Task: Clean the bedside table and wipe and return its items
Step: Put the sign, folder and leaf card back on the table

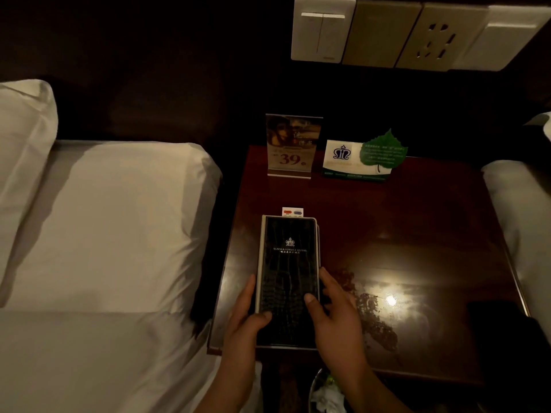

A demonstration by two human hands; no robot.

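- We are holding the folder (287, 263) with both hands at the front left of the desk (417, 228), beside the bed (104, 219).
- Our left hand (244, 320) fingers (249, 289) are curling round its left edge. Our right hand (334, 317) is pinching its right edge, thumb on top.
- A small card (292, 211) is peeking out from under its far end.
- We think we are lifting it off, because the desk is looking smeary.
- Next we are needing something to wipe with. Nothing like that is showing.
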